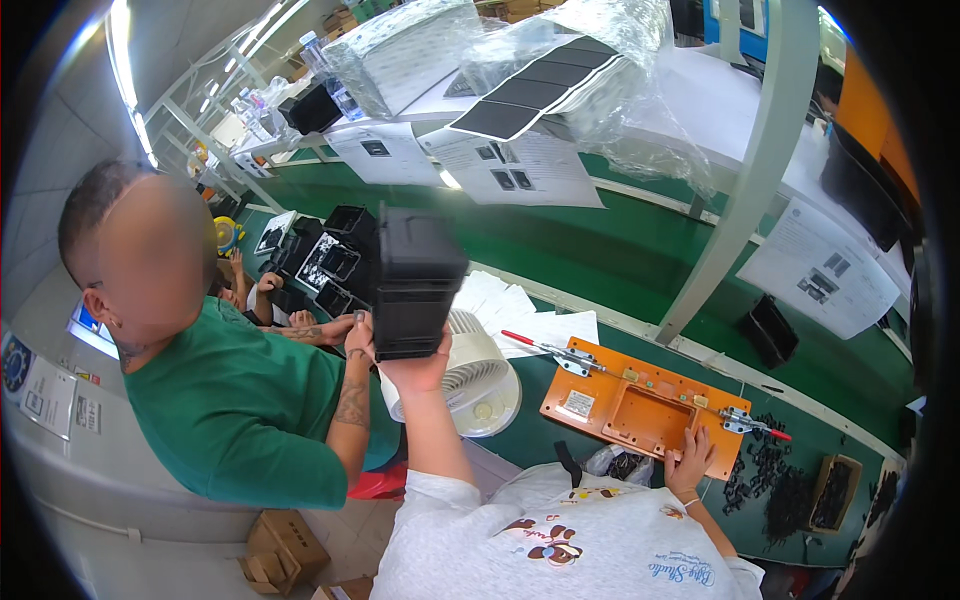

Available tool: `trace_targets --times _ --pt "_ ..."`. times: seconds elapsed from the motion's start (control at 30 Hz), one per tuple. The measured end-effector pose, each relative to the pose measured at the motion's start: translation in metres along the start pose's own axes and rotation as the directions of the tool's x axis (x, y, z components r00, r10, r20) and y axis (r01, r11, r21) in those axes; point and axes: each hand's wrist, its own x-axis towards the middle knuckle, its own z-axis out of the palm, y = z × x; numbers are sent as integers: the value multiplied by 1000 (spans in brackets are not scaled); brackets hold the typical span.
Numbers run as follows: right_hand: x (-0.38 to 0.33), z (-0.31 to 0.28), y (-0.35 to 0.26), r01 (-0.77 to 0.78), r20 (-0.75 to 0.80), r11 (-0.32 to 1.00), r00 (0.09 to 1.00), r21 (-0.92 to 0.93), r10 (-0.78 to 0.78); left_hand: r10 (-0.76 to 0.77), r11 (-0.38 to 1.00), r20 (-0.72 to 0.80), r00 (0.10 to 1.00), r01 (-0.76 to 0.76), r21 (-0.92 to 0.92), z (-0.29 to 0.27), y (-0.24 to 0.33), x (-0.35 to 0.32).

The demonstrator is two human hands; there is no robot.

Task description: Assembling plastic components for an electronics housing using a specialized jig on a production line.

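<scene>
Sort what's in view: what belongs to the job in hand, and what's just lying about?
Likely the job's:
black box, held by the left hand
orange fixture, at the right hand

Probably just lying about:
white fan
plastic bottles
cardboard box

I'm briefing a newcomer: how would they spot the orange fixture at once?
On the long green workbench, look right of the white slatted appliance. There, with the person's right hand on it, lies a flat, rectangular orange fixture. Its colour and two red-handled clamps set it apart from the appliance and the loose black parts by its right end.
</scene>
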Motion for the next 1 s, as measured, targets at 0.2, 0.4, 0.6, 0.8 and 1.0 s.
trace_targets --times 0.2,0.4,0.6,0.8,1.0 --pt "-2 4 2 3 -19 1000 1000 8 -3 -214 953 443 871 286 -100 -9 -23 8" --pt "-1 3 1 5 -24 1000 1000 17 -4 -269 925 385 883 348 -150 -12 -51 6" --pt "1 3 0 -9 -14 1000 1000 22 10 -200 943 327 924 272 -191 -17 -77 1" --pt "2 1 -1 -25 -8 999 1000 35 25 -219 891 525 822 388 -235 8 -78 -3" --pt "-2 -3 -3 -34 2 999 999 30 34 -204 904 499 842 358 -235 22 -81 -9"
